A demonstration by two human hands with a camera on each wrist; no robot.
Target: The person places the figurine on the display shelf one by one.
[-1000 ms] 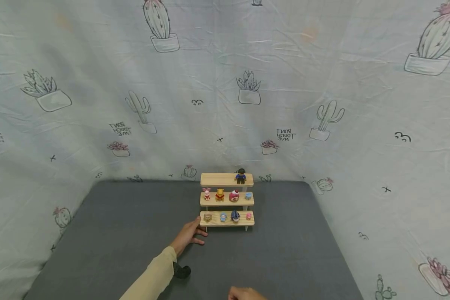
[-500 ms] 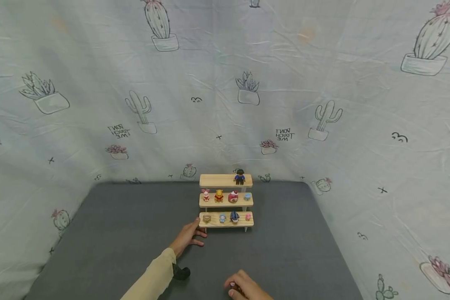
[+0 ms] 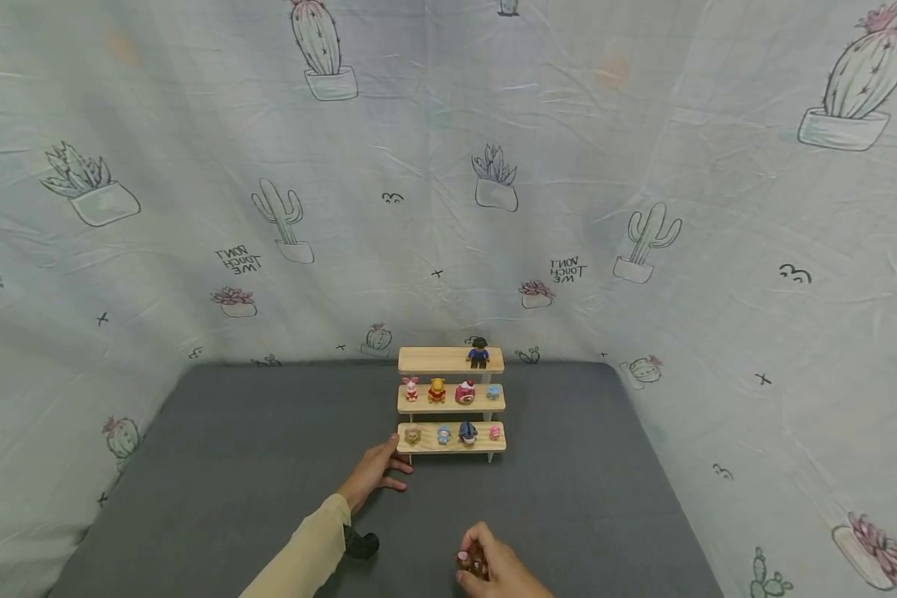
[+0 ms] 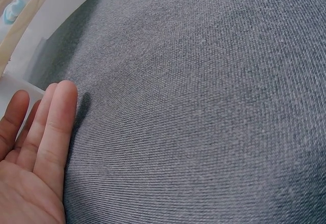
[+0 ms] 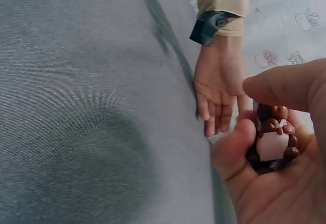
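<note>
1. Backdrop cloth (image 3: 643, 166): pale sheet with cactus prints, hangs behind and around the table, creased.
2. Grey table (image 3: 232, 448): covered in grey woven fabric, fills the lower middle of the head view.
3. Wooden stepped shelf (image 3: 452, 402): three tiers, stands at the table's far middle, front tier lowest.
4. Left hand (image 3: 374, 469): lies flat on the table at the shelf's lower left corner, fingers straight and together, holding nothing; thumb looks to touch the bottom tier's end. Beige sleeve (image 3: 302, 556) and a dark wrist strap (image 3: 360, 542) behind it. Left wrist view shows the straight fingers (image 4: 51, 127) on the fabric just beside the shelf edge.
5. Right hand (image 3: 493, 565): at the bottom edge of the head view, well in front of the shelf, above the table. Fingers curled, thumb and fingers pinch a small figure.
6. Small brown figure (image 5: 272, 137): brown with a pinkish front, sits between the right thumb and curled fingers; details too blurred to name. In the head view only a bit of it shows in the hand (image 3: 477, 563).
7. Top tier: one dark-haired figure in blue (image 3: 479, 352), upright near the right end.
8. Middle tier: four small figures in a row, incl. a yellow bear (image 3: 437, 389) and a red round one (image 3: 465, 392).
9. Bottom tier: four small figures in a row, incl. a blue one (image 3: 468, 431).
</note>
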